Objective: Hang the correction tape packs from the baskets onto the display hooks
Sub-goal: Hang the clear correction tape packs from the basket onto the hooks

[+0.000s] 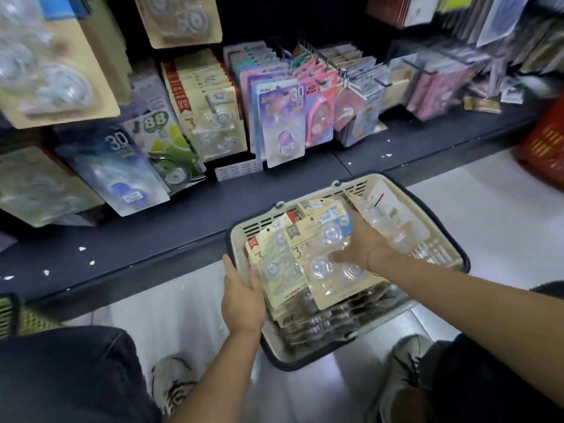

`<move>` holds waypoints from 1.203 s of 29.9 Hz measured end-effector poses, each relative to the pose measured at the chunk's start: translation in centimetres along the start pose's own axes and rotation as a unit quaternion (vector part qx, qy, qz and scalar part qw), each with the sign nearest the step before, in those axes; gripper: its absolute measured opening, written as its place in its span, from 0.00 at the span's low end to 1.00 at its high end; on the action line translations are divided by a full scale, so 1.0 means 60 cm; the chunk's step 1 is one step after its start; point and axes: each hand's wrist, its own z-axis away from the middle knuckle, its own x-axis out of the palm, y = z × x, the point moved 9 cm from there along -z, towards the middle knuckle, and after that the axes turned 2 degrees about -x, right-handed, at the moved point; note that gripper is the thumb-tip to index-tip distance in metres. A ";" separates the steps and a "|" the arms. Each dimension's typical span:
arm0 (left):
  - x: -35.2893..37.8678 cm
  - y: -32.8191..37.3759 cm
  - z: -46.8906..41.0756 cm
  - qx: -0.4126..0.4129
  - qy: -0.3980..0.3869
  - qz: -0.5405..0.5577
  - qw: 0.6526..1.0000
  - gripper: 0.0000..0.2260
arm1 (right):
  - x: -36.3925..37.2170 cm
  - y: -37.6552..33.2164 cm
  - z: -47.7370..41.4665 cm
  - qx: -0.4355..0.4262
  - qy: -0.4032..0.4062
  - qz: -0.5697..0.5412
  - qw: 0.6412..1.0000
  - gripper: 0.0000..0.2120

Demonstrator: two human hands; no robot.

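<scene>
The shelf (183,227) runs dark across the view. Above its back edge the hooks (328,64) carry crowded rows of carded stationery. On the floor, against the shelf's front edge, stands the beige basket (274,340), which looks well filled. A red basket (543,148) shows at the shelf's right end, and a green one (12,315) sits below its left end.

The packs (323,264), kraft cards with clear blisters, lie heaped in the beige basket. A raised stack leans toward its left rim. None is on its way to a hook.

The left grip (241,297) holds that stack by its left edge, thumb on top and fingers underneath. The right grip (363,242) lies wide and flat on the top pack, thumb stretched across the blisters. No closed hold shows.

By my judgement the work is partway. A row of matching kraft packs (210,117) already hangs near the shelf's middle, yet the basket holds many more. The step in hand looks like gathering a batch to lift.

The top pack reads "Correc…", with a large "3" and "pc" further along. The hanging purple card (280,120) shows "30", as does the blue card (116,166). The green card (157,120) shows "88". The rest is too blurred to read.
</scene>
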 end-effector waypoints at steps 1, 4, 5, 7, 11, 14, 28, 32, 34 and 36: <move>0.000 0.000 0.001 0.000 -0.004 0.004 1.000 0.31 | 0.000 -0.006 -0.002 -0.006 0.000 -0.033 0.999 0.54; 0.002 0.001 -0.004 0.006 -0.007 -0.052 0.999 0.33 | -0.008 -0.011 0.000 0.001 -0.010 -0.080 0.997 0.37; 0.001 0.008 -0.006 0.013 -0.005 -0.099 0.995 0.35 | -0.015 -0.012 0.000 0.007 -0.015 -0.113 0.993 0.30; 0.004 0.042 -0.007 0.046 -0.022 -0.137 0.989 0.39 | -0.029 -0.021 0.000 0.002 -0.053 -0.204 0.978 0.14; 0.050 0.147 0.035 0.012 -0.270 0.237 0.933 0.40 | -0.045 -0.054 0.015 -0.026 -0.178 -0.393 0.902 0.17; 0.072 0.187 0.063 -0.128 -0.379 0.471 0.786 0.27 | -0.034 -0.072 0.034 -0.059 -0.234 -0.428 0.871 0.13; 0.052 0.072 0.031 -0.226 -0.246 0.442 0.833 0.20 | -0.128 0.029 -0.004 -0.140 -0.012 0.379 0.915 0.07; 0.056 0.063 0.034 -0.237 -0.247 0.462 0.818 0.19 | -0.214 0.005 0.005 -0.140 0.042 0.191 0.971 0.07; 0.062 0.069 0.036 -0.232 -0.260 0.472 0.810 0.21 | -0.256 -0.001 0.015 -0.137 0.082 0.066 0.985 0.08; 0.070 0.079 0.045 -0.227 -0.275 0.469 0.808 0.23 | -0.270 -0.003 0.020 -0.130 0.100 -0.085 0.983 0.08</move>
